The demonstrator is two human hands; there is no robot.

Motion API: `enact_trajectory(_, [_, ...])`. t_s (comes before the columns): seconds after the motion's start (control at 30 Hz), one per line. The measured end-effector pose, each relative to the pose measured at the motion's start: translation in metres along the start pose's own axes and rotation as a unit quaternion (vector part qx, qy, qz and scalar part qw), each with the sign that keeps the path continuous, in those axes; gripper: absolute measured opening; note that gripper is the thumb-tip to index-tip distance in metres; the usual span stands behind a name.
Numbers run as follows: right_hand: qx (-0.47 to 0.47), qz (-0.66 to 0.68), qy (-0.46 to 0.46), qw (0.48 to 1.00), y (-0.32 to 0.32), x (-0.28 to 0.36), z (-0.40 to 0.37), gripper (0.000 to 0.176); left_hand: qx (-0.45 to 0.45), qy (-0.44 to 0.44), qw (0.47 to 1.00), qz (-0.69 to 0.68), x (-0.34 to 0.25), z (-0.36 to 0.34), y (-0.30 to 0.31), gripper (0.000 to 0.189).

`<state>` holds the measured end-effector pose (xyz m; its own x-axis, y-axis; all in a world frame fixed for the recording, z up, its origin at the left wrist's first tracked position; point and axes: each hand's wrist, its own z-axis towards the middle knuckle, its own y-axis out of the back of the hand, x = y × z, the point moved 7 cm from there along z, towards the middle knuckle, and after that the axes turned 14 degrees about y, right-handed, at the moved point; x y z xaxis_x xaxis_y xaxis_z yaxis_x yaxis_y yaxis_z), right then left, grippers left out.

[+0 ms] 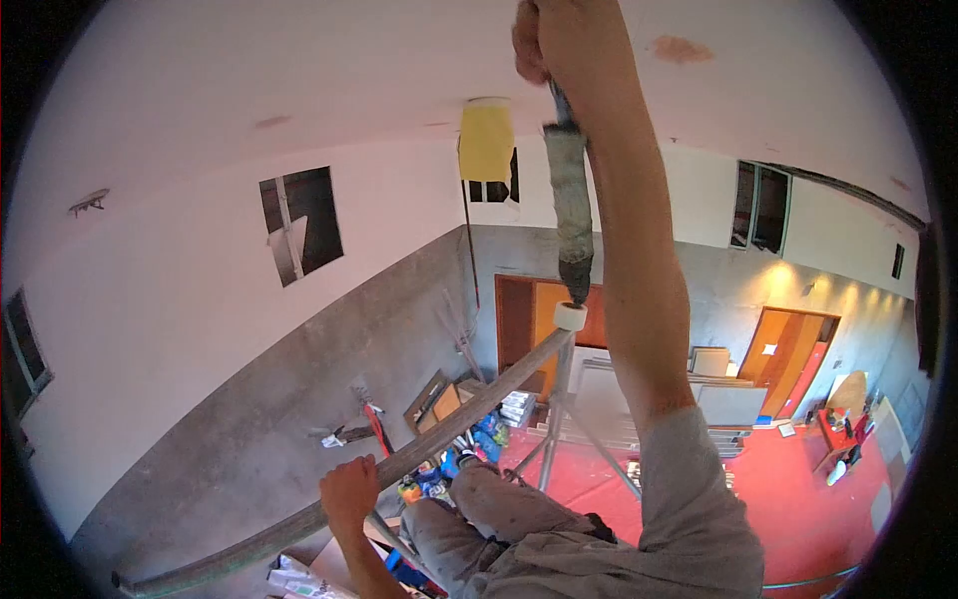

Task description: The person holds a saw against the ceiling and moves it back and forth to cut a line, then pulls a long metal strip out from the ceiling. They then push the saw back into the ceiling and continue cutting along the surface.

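Observation:
My left hand [349, 491] is wrapped around a long, worn scaffold rail [469, 411] that runs from lower left towards the centre. My right arm stretches high overhead, close under the white ceiling [329, 60]. At its end my right hand [544, 45] is closed with curled fingers, and I cannot tell what is inside it. Directly below that hand is an upright, grey wrapped rod [569, 195] with dark ends. Its lower tip meets a white ring [570, 316] at the top of a metal scaffold post [551, 439].
Far below lies a red floor [778, 499]. Stacked boards [733, 404] stand by the wall, with a red table [836, 439] at right. Bags and loose materials [489, 434] lie under the rail. A yellow sheet [486, 143] shows near the ceiling, and dark windows [302, 225] line the walls.

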<state>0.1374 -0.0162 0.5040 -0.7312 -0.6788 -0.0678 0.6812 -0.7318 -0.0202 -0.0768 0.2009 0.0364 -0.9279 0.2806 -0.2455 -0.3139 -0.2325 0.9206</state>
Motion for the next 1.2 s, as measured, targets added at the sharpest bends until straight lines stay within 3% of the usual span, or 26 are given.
enact_trajectory(0.17, [-0.034, 0.073, 0.020, 0.997, -0.009, -0.010, 0.020, 0.032, -0.008, -0.005, 1.000, 0.009, 0.001, 0.001, -0.006, 0.043])
enact_trajectory(0.27, [0.001, -0.042, 0.029, 0.999, -0.004, 0.006, -0.012, 0.033, -0.013, -0.006, 1.000, 0.002, -0.001, 0.000, -0.003, 0.043])
enact_trajectory(0.37, [-0.037, 0.070, 0.020, 0.997, -0.015, -0.007, 0.024, 0.034, -0.015, 0.006, 1.000, 0.005, -0.001, -0.001, 0.002, 0.043])
enact_trajectory(0.47, [-0.055, 0.155, 0.073, 0.984, -0.020, -0.021, 0.023, 0.033, -0.017, 0.008, 1.000, 0.006, 0.003, -0.003, -0.003, 0.044])
enact_trajectory(0.57, [-0.049, 0.074, 0.043, 0.995, -0.014, -0.013, 0.006, 0.032, -0.006, 0.006, 1.000, 0.016, 0.002, -0.002, -0.004, 0.044])
enact_trajectory(0.77, [-0.078, 0.074, 0.055, 0.993, -0.016, -0.013, 0.012, 0.034, -0.024, 0.003, 1.000, 0.017, 0.005, 0.006, -0.006, 0.044])
enact_trajectory(0.97, [-0.040, 0.009, 0.035, 0.999, -0.018, -0.006, -0.013, 0.033, -0.036, -0.001, 0.999, -0.002, 0.001, -0.001, 0.000, 0.045])
enact_trajectory(1.07, [-0.068, 0.114, 0.094, 0.987, -0.024, -0.010, 0.017, 0.032, -0.018, -0.003, 1.000, 0.004, 0.007, 0.001, -0.008, 0.045])
enact_trajectory(1.2, [-0.059, 0.091, 0.032, 0.994, -0.019, -0.011, 0.004, 0.031, -0.012, 0.009, 1.000, 0.009, 0.001, 0.001, -0.002, 0.044])
